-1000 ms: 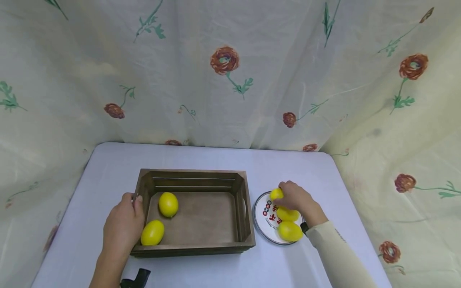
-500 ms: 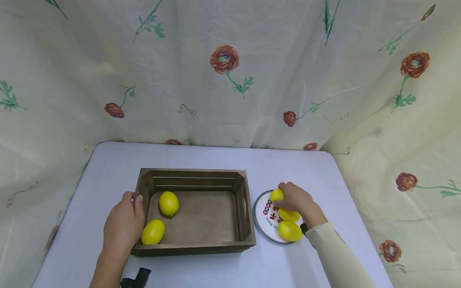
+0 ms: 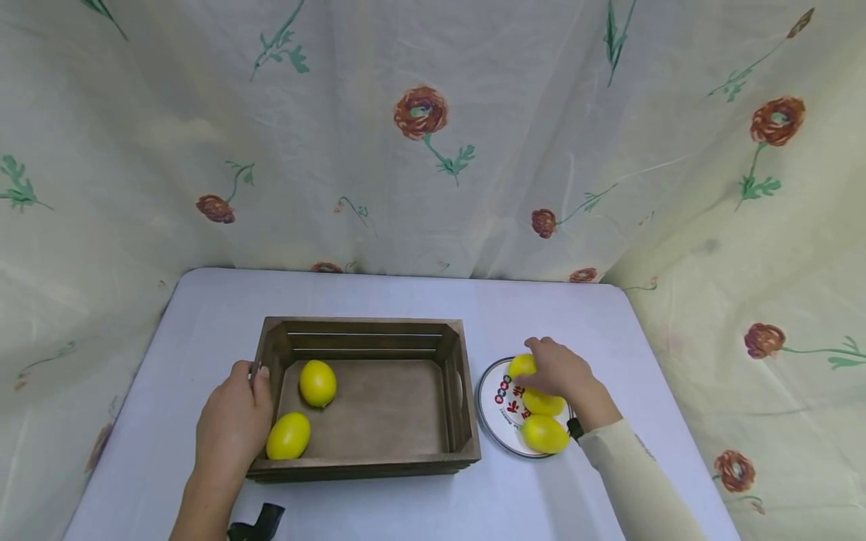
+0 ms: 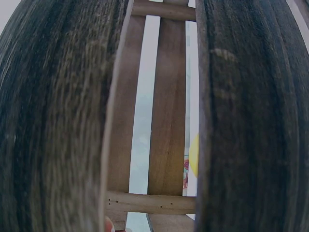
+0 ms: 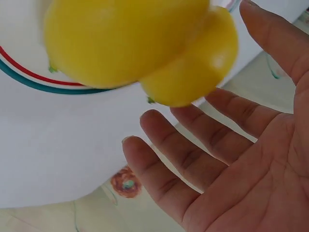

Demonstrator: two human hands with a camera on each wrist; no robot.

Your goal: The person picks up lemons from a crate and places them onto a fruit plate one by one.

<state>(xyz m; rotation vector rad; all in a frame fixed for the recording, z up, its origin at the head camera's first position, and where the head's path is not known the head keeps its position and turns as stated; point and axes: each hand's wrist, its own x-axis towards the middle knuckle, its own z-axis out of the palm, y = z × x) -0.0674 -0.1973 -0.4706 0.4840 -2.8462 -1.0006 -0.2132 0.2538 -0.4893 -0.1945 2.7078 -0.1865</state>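
My left hand (image 3: pixel 233 421) grips the left end wall of a brown slatted wooden crate (image 3: pixel 386 409), thumb on the inner side. In the left wrist view the dark crate wall (image 4: pixel 251 116) fills most of the picture. Inside the crate lie two lemons, one lemon (image 3: pixel 317 384) farther back and another lemon (image 3: pixel 288 436) near the front left corner. To the right, three lemons rest on a white plate (image 3: pixel 501 432). My right hand (image 3: pixel 564 376) is spread beside the farthest lemon (image 3: pixel 521 366), thumb and fingers apart in the right wrist view, partly hiding the middle lemon (image 3: pixel 543 403).
The plate, with red lettering, stands just right of the crate. A white cloth (image 3: pixel 379 511) covers the table, and a flower-printed curtain (image 3: pixel 338 150) hangs around its back and sides. A black wrist strap (image 3: pixel 257 522) shows below my left hand.
My right hand's fingers have loosened and spread away from the farthest lemon, which stays on the plate. The left hand and the crate keep their place.
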